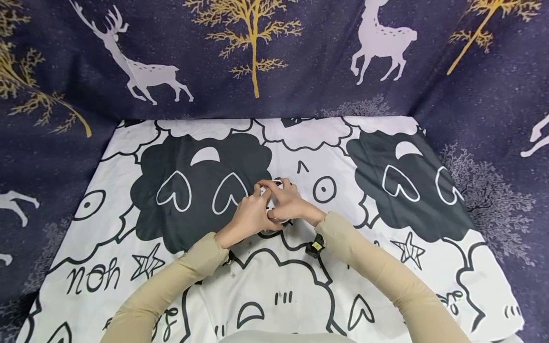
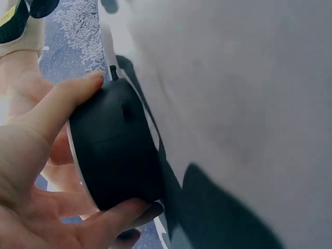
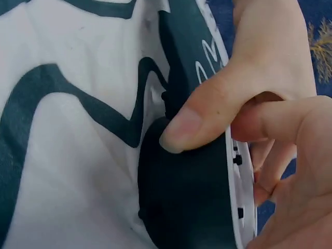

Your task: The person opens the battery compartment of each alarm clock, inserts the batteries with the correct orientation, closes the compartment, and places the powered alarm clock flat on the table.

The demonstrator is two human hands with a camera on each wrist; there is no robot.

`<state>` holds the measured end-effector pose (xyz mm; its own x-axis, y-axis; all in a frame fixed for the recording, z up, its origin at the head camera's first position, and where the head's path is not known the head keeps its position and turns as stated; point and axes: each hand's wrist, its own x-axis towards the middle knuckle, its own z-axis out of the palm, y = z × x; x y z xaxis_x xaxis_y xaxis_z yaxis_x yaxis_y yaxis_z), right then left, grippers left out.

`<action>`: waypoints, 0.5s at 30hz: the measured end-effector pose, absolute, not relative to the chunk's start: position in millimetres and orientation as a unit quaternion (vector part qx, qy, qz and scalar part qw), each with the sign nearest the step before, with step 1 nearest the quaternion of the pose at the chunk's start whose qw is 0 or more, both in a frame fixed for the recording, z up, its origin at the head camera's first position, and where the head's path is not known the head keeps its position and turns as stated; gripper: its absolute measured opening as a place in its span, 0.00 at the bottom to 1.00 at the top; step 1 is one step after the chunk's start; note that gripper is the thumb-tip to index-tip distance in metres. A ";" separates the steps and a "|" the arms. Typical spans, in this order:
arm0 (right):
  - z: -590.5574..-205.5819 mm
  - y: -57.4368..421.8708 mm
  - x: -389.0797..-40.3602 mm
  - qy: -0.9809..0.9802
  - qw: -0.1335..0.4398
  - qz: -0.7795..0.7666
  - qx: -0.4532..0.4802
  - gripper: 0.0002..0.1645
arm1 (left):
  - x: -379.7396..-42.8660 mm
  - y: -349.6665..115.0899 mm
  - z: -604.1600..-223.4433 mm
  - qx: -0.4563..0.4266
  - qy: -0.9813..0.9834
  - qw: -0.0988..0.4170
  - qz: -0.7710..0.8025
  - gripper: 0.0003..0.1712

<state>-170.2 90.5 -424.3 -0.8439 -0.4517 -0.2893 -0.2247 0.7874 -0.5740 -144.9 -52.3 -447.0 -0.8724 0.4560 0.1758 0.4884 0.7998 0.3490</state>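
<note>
A round, drum-shaped black object [image 2: 116,150] with a white rim sits low over the patterned cloth between both hands. Its kind is not clear. Thumb and fingers of my left hand [image 1: 253,214] grip it by the sides, the thumb pressing on the black wall in the right wrist view. Over the top, my right hand [image 1: 291,204] curls its fingers and thumb at the white rim [image 3: 249,212]. Small black pegs [image 3: 240,212] show along that rim. The hands cover most of the object's face in the head view.
A white cloth [image 1: 274,276] with black cartoon drawings covers the table. Dark blue curtains [image 1: 300,62] printed with deer and trees hang behind and at both sides. A black device with a yellow mark [image 1: 316,246] is strapped to the right wrist.
</note>
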 end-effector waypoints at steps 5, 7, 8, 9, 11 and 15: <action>-422.2 95.0 -173.6 0.913 0.247 -0.281 -0.163 0.49 | -147.7 -49.7 -445.0 -0.260 -0.947 0.049 -0.182 0.52; -421.5 96.3 -174.8 0.910 0.254 -0.284 -0.162 0.49 | -148.9 -49.2 -444.1 -0.260 -0.947 0.038 -0.184 0.53; -421.1 96.7 -175.0 0.910 0.255 -0.283 -0.165 0.49 | -149.1 -49.0 -443.9 -0.260 -0.947 0.032 -0.186 0.53; -421.3 97.1 -175.5 0.907 0.259 -0.287 -0.165 0.49 | -149.1 -48.9 -443.7 -0.259 -0.947 0.026 -0.188 0.54; -421.6 97.9 -175.8 0.904 0.259 -0.295 -0.170 0.49 | -148.9 -48.9 -443.6 -0.256 -0.948 0.016 -0.191 0.54; -424.2 95.6 -174.6 0.901 0.254 -0.306 -0.172 0.49 | -146.9 -50.8 -444.3 -0.252 -0.949 0.013 -0.189 0.53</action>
<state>-174.6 95.6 -424.2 -0.8116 -0.4660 -0.3524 -0.1550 0.7532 -0.6392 -146.9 -50.8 -444.3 -0.8722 0.4742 0.1200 0.4839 0.8008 0.3529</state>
